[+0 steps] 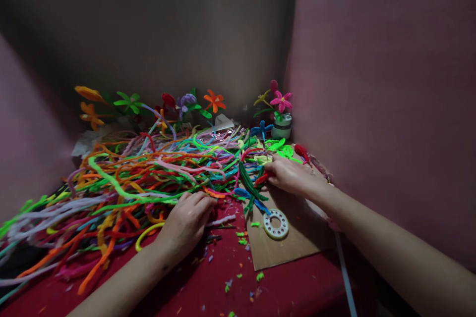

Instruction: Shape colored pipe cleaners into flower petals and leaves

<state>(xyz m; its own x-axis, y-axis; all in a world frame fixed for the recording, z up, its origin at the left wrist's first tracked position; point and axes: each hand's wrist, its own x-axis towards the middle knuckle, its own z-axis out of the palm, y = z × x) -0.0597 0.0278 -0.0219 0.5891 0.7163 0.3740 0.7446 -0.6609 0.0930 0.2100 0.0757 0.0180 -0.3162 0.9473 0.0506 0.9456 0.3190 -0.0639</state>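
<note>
My left hand (191, 218) rests at the front edge of a large pile of colourful fuzzy stems (148, 173), its fingers bent and their tips hidden. My right hand (284, 173) reaches over a brown cardboard sheet (293, 242), fingers pressed together beside a red fuzzy piece (262, 177); what they hold, if anything, is too small to tell. Dark green fuzzy pieces (250, 181) and a blue one (242, 192) lie just left of it. A white ring with holes (275, 224) lies on the cardboard, nearer to me.
Fuzzy flowers in orange (214, 101), green (128, 102) and pink (281, 101) stand along the back wall. A white jar (281, 126) is at the back right. Small clippings dot the red cloth (208, 287). Pink walls rise on both sides.
</note>
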